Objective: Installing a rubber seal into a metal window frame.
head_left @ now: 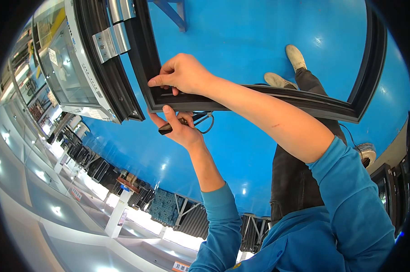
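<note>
A black window or door frame (277, 96) stretches across the middle, with its near-left corner under my hands. My right hand (184, 75) reaches over that corner, thumb and fingers pinched together at the inner edge; whatever lies between them is hidden. Below the corner, my left hand (181, 131) is closed around a dark, narrow object (166, 130), its thumb up against the frame's outer side. A thin black loop of cable or cord (209, 123) shows beside that hand. I cannot tell the object's kind.
Silver hinges (112, 43) join the frame's side to a second black profile with a glass panel (69, 63) at left. Blue floor (241, 149) lies below. My shoes (295, 56) show beyond the frame. Racks of dark profiles (191, 220) stand farther off.
</note>
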A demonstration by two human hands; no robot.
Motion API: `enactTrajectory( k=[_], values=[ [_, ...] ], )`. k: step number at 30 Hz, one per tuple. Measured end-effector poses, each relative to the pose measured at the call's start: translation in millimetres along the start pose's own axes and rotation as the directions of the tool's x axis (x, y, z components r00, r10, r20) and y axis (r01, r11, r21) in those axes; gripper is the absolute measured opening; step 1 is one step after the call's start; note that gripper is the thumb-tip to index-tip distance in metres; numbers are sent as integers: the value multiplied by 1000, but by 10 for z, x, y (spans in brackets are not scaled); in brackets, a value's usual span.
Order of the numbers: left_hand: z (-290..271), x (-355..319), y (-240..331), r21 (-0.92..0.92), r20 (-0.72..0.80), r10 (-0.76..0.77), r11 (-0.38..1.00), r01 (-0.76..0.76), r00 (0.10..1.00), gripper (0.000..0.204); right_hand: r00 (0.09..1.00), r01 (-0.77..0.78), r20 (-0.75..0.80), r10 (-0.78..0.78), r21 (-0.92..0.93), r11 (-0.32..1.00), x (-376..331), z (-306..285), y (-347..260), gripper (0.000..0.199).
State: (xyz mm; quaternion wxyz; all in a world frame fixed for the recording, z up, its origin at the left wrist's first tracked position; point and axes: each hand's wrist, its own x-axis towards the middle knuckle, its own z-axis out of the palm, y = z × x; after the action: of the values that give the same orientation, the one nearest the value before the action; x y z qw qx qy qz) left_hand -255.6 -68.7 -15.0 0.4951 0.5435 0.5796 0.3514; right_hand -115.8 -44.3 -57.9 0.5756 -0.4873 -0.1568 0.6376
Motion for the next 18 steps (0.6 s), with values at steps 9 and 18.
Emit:
enactTrajectory(
  k=[9,18],
  values=[
    [-28,4,-7,6,-12,1,1000,-1,1000,50,1000,-7,-3,6,-41,999,-2,16,-32,30],
    [-26,22,-23,-10,-10,-9,1000,9,1000,57,1000,-6,21,5,48,999,25,13,-2,30]
  ],
)
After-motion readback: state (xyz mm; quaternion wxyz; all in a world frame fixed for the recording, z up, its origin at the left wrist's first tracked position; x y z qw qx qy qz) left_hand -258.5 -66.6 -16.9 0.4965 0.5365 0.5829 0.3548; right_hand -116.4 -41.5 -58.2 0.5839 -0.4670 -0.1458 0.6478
